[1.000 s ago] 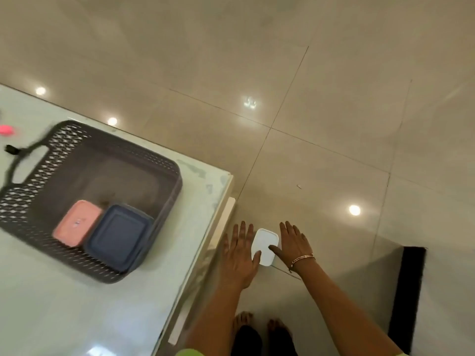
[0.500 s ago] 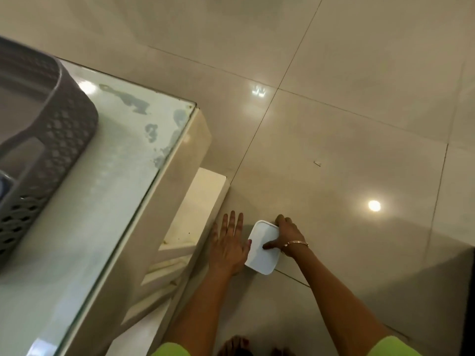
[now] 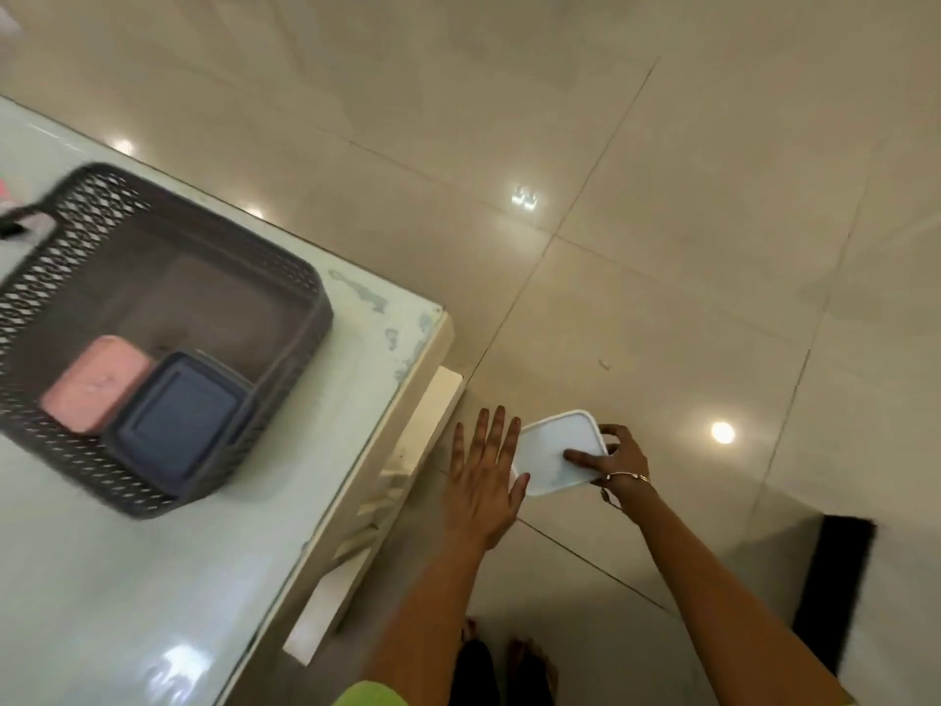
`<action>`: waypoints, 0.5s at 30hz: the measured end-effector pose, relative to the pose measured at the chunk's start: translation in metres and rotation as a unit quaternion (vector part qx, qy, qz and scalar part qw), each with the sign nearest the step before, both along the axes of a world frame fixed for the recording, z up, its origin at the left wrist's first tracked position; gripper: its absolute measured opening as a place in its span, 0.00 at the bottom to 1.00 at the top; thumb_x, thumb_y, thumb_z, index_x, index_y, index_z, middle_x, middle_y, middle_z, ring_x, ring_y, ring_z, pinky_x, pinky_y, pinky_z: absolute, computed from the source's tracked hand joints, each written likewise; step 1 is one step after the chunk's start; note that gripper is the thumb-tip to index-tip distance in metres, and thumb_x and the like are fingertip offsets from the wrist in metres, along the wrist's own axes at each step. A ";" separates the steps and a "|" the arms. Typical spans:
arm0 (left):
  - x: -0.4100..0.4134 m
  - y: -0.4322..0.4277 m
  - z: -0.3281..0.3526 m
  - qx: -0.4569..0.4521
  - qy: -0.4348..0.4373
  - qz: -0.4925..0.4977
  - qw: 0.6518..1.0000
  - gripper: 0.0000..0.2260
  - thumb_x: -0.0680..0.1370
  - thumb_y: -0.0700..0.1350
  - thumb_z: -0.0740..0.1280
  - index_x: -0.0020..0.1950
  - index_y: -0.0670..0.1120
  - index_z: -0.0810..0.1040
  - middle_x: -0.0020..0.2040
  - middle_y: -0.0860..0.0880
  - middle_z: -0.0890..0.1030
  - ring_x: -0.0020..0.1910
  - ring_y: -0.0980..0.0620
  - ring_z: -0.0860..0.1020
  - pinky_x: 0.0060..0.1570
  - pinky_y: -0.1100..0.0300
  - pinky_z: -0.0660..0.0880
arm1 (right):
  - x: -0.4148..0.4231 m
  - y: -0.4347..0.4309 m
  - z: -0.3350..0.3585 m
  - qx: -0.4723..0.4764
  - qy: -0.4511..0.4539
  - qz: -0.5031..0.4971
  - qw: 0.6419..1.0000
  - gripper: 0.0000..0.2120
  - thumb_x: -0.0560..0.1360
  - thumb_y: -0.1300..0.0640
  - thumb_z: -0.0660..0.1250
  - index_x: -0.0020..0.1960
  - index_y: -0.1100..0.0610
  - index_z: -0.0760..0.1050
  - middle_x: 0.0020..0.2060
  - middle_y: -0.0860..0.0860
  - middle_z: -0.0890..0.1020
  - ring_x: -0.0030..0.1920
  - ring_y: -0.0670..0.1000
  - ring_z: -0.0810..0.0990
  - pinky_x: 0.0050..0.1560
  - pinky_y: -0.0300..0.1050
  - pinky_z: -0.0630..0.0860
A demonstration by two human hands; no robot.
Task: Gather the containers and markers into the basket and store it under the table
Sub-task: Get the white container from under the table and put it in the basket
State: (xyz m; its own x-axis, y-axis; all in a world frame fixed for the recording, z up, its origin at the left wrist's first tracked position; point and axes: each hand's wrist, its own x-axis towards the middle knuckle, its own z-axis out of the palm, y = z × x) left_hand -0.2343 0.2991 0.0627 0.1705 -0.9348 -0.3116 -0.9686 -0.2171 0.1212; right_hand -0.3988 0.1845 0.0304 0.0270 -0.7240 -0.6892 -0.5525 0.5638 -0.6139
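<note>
A white lidded container (image 3: pixel 555 448) is low over the floor tiles beside the table. My right hand (image 3: pixel 613 458) grips its right edge, thumb on the lid. My left hand (image 3: pixel 481 476) is flat with fingers spread, its thumb side touching the container's left edge. On the glass table (image 3: pixel 153 578) stands the grey perforated basket (image 3: pixel 285 308). Inside it lie a pink container (image 3: pixel 97 382) and a dark blue container (image 3: pixel 181 417) side by side.
The table's white corner and lower frame (image 3: pixel 407 450) are just left of my hands. Beige floor tiles (image 3: pixel 713 247) spread to the right. A black mat (image 3: pixel 835 588) lies at the lower right. My feet (image 3: pixel 504 664) are below. Something pink shows at the far left edge (image 3: pixel 4 191).
My right hand has closed on the white container and tilted it up off the floor. The view rose and swung back, so the basket and its contents show again.
</note>
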 end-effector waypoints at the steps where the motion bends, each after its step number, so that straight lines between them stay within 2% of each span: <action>1: 0.001 -0.002 0.028 -0.021 -0.003 0.016 1.000 0.29 0.77 0.57 0.50 0.76 0.46 0.52 0.76 0.43 0.55 0.76 0.44 0.52 0.70 0.44 0.47 | 0.005 -0.008 0.034 -0.008 -0.016 -0.022 1.000 0.32 0.56 0.56 0.82 0.56 0.53 0.71 0.46 0.57 0.77 0.41 0.55 0.78 0.42 0.54 0.81; 4: 0.012 -0.013 0.117 -0.075 -0.020 0.065 0.995 0.29 0.78 0.56 0.52 0.76 0.46 0.49 0.77 0.45 0.53 0.76 0.47 0.49 0.72 0.45 0.43 | 0.033 -0.037 0.137 -0.040 -0.059 -0.071 0.995 0.31 0.60 0.58 0.80 0.58 0.53 0.71 0.48 0.57 0.76 0.39 0.53 0.78 0.35 0.47 0.79; 7: 0.046 -0.028 0.208 -0.118 -0.042 0.124 0.984 0.30 0.78 0.54 0.54 0.76 0.46 0.49 0.77 0.45 0.51 0.76 0.48 0.46 0.73 0.44 0.43 | 0.081 -0.067 0.231 -0.054 -0.117 -0.065 0.990 0.32 0.63 0.58 0.78 0.63 0.54 0.68 0.50 0.57 0.75 0.42 0.54 0.78 0.39 0.49 0.80; 9: 0.075 -0.031 0.253 -0.136 -0.061 0.158 0.976 0.29 0.78 0.54 0.53 0.76 0.45 0.48 0.77 0.45 0.50 0.76 0.47 0.45 0.73 0.44 0.39 | 0.119 -0.079 0.278 -0.033 -0.163 -0.041 0.985 0.34 0.64 0.59 0.77 0.66 0.53 0.66 0.52 0.56 0.75 0.45 0.56 0.78 0.42 0.51 0.80; 12: 0.128 -0.016 0.303 -0.136 -0.086 0.218 0.963 0.28 0.78 0.52 0.50 0.76 0.43 0.49 0.77 0.43 0.52 0.76 0.44 0.48 0.73 0.43 0.37 | 0.186 -0.083 0.330 -0.013 -0.195 0.064 0.979 0.34 0.65 0.60 0.76 0.67 0.53 0.65 0.55 0.56 0.74 0.51 0.57 0.76 0.43 0.50 0.79; 13: 0.146 -0.006 0.313 -0.135 -0.098 0.238 0.957 0.28 0.78 0.52 0.50 0.75 0.42 0.51 0.77 0.42 0.54 0.76 0.43 0.50 0.73 0.42 0.39 | 0.210 -0.083 0.341 -0.032 -0.182 0.127 0.975 0.35 0.64 0.60 0.77 0.66 0.53 0.66 0.54 0.55 0.74 0.52 0.57 0.75 0.43 0.49 0.79; 15: 0.175 0.018 0.323 -0.123 -0.121 0.283 0.943 0.27 0.77 0.51 0.52 0.75 0.41 0.54 0.76 0.41 0.58 0.76 0.44 0.52 0.73 0.42 0.42 | 0.257 -0.084 0.356 -0.089 -0.142 0.277 0.946 0.35 0.60 0.59 0.80 0.63 0.54 0.69 0.54 0.54 0.75 0.53 0.56 0.76 0.48 0.50 0.79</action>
